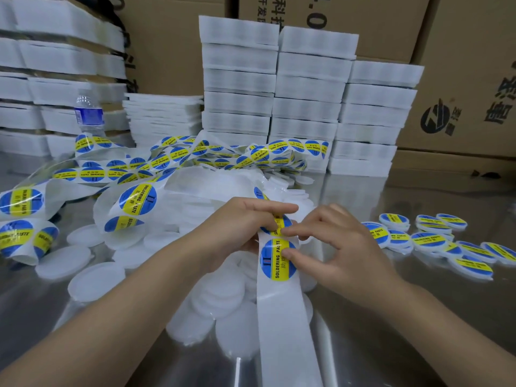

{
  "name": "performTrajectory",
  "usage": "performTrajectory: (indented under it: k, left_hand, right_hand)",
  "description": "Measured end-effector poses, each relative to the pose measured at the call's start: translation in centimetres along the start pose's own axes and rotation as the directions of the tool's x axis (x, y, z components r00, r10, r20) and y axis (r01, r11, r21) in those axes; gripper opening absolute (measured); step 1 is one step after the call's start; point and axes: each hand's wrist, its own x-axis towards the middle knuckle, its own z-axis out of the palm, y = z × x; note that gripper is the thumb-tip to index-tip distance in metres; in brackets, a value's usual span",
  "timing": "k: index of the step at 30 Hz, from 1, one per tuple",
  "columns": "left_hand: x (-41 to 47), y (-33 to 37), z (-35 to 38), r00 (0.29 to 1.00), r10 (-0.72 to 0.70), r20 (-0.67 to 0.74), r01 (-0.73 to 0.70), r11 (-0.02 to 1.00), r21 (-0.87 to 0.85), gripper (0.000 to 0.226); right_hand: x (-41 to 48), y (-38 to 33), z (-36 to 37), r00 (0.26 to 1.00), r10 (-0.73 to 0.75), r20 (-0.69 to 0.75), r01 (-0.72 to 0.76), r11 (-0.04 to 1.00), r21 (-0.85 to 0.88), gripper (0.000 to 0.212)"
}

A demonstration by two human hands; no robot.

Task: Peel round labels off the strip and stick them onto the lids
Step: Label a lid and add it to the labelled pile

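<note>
My left hand (pixel 240 219) grips the white backing strip (pixel 282 311) from the left, its fingers stretched over the strip's top. A round blue and yellow "SOLDERING PASTE" label (pixel 275 261) sits on the strip just below. My right hand (pixel 332 241) pinches the edge of the upper label (pixel 277 226), thumb and forefinger at its yellow band. Plain white round lids (pixel 96 280) lie scattered under and left of my hands. Lids with labels on them (pixel 427 238) lie in a heap at the right.
A long tangle of label strip (pixel 156 163) loops across the shiny metal table (pixel 418 317) behind my hands. Stacks of white foam trays (pixel 307 93) and cardboard boxes (pixel 469 79) stand at the back. A water bottle (pixel 88 113) stands at the back left.
</note>
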Motion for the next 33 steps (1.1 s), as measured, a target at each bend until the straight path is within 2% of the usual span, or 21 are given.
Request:
performTrajectory:
  k: [4, 9, 15, 18, 21, 24, 27, 30, 33]
  left_hand:
    - [0.3, -0.2, -0.1, 0.998, 0.020, -0.059, -0.018, 0.999, 0.027, 0.048]
    - [0.4, -0.3, -0.2, 0.996, -0.016, -0.085, 0.023, 0.996, 0.081, 0.068]
    - [0.5, -0.4, -0.2, 0.996, -0.005, -0.094, 0.013, 0.996, 0.091, 0.071]
    - [0.4, -0.3, -0.2, 0.994, 0.013, -0.112, -0.004, 0.997, 0.077, 0.064]
    - [0.5, -0.3, -0.1, 0.971, 0.089, -0.224, -0.079, 0.996, 0.051, 0.049]
    - [0.8, -0.3, -0.3, 0.911, 0.149, -0.384, -0.164, 0.986, -0.008, 0.045]
    - [0.9, -0.2, -0.8, 0.864, 0.142, -0.484, -0.188, 0.981, -0.046, 0.054]
    - [0.8, -0.1, -1.1, 0.835, 0.143, -0.531, -0.194, 0.980, -0.042, 0.063]
    - [0.9, -0.1, -1.2, 0.826, 0.138, -0.546, -0.199, 0.979, -0.054, 0.063]
  right_hand:
    - [-0.1, 0.2, 0.1, 0.999, -0.030, 0.013, 0.030, 1.000, -0.009, 0.018]
    - [-0.1, 0.4, 0.3, 0.998, -0.034, 0.044, 0.035, 0.999, -0.029, 0.019]
    - [-0.1, 0.2, 0.2, 0.998, -0.016, 0.055, 0.015, 1.000, 0.008, 0.007]
    - [-0.1, 0.0, 0.1, 0.998, -0.024, 0.055, 0.024, 1.000, 0.006, 0.004]
    - [-0.1, -0.3, -0.1, 0.999, -0.012, 0.050, 0.011, 1.000, 0.018, 0.007]
    - [-0.1, -0.6, -0.2, 0.999, 0.024, 0.047, -0.028, 0.995, 0.094, 0.018]
    - [-0.1, -0.6, -0.3, 0.991, 0.101, 0.084, -0.118, 0.968, 0.222, 0.038]
    - [0.0, -0.6, -0.6, 0.972, 0.213, 0.100, -0.236, 0.872, 0.429, 0.045]
    - [0.4, -0.5, -0.9, 0.947, 0.315, 0.058, -0.285, 0.749, 0.597, 0.056]
